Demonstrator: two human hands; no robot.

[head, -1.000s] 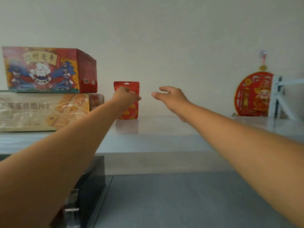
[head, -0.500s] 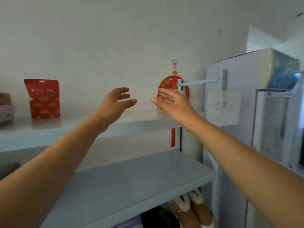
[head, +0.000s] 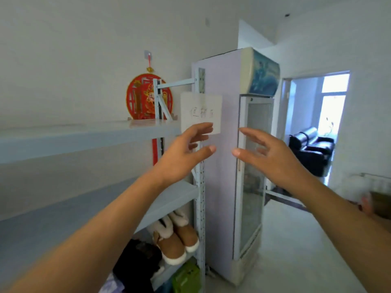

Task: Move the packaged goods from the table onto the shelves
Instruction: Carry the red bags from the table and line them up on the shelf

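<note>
Left hand empty, fingers spread, before shelving post; right hand empty, fingers spread, before glass-door fridge, palms facing each other.

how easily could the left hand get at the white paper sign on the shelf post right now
Probably easily. The left hand is open and empty, its fingertips overlapping the lower edge of the paper sign, with nothing between them. How far in front of it they are, I cannot tell.
</note>
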